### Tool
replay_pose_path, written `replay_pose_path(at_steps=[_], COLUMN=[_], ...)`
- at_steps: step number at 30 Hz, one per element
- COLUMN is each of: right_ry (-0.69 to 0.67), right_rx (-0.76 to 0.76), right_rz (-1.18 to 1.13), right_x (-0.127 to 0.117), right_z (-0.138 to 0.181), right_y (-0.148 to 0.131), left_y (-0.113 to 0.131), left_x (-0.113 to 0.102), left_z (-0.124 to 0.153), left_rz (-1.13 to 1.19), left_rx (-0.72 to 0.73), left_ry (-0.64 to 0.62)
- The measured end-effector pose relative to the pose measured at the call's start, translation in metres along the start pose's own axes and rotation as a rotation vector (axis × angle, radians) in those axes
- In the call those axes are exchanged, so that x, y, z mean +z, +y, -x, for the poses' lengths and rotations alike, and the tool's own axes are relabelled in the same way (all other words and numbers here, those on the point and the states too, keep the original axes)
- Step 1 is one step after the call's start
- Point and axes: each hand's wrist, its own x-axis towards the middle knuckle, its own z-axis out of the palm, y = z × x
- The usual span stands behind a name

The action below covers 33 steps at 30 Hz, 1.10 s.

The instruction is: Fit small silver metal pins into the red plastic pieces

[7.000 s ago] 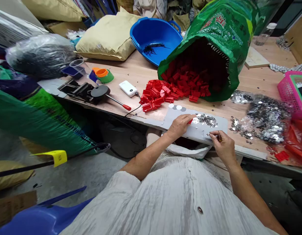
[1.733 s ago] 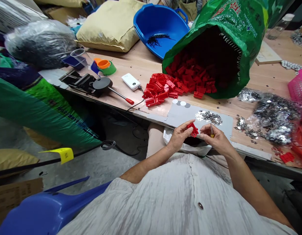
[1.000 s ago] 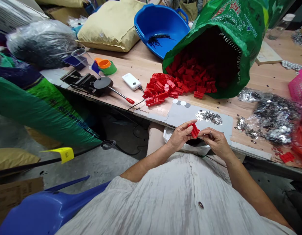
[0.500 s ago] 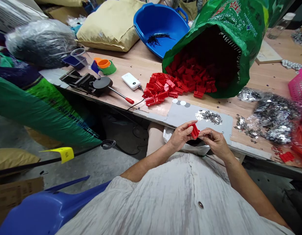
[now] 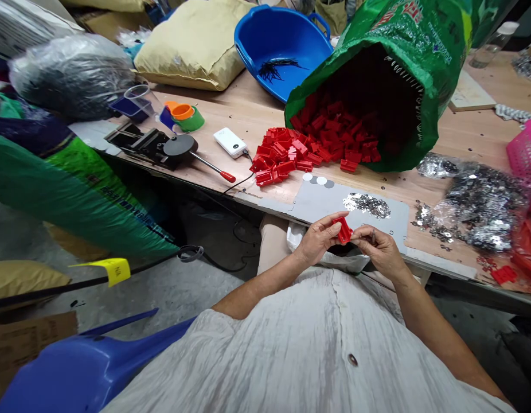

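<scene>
My left hand (image 5: 317, 239) grips a small red plastic part (image 5: 343, 230), hollow and box-like, between thumb and fingers just in front of the table edge. Close against its right side is my right hand (image 5: 377, 248), thumb and fingers pinched together. A small dark bit seems to show at those fingertips, too small to name. Beyond the hands, a pile of small flat metal pieces (image 5: 369, 205) lies on a grey mat (image 5: 319, 201). Farther back, many like red parts (image 5: 287, 152) spill from a green sack (image 5: 440, 103) onto the table.
A hand-lever press (image 5: 179, 146) with a red-tipped handle and a white power bank (image 5: 230, 142) lie to the left. Behind stands a blue basin (image 5: 287, 34). Bagged metal pieces (image 5: 484, 201) and a pink basket (image 5: 526, 152) are at right. A blue chair (image 5: 63, 367) is at lower left.
The red part has tilted and shifted very slightly to the right in my left hand. My right hand stays pinched beside it; the rest looks the same.
</scene>
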Motion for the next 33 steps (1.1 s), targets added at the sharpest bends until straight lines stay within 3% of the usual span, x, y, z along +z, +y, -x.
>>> replay_pose_path(at_steps=[17, 27, 33], right_ry=[0.022, 0.031, 0.034], right_rx=[0.021, -0.103, -0.083], right_rz=[0.183, 0.658, 0.745], right_x=[-0.011, -0.009, -0.006], right_z=[0.003, -0.010, -0.022], right_y=[0.009, 0.015, 0.015], left_y=[-0.006, 0.009, 0.014], left_x=[-0.009, -0.035, -0.039], left_z=[-0.004, -0.031, -0.041], left_rz=[-0.253, -0.945, -1.139], left_rx=[0.162, 0.371, 0.437], left_ry=[-0.022, -0.017, -0.118])
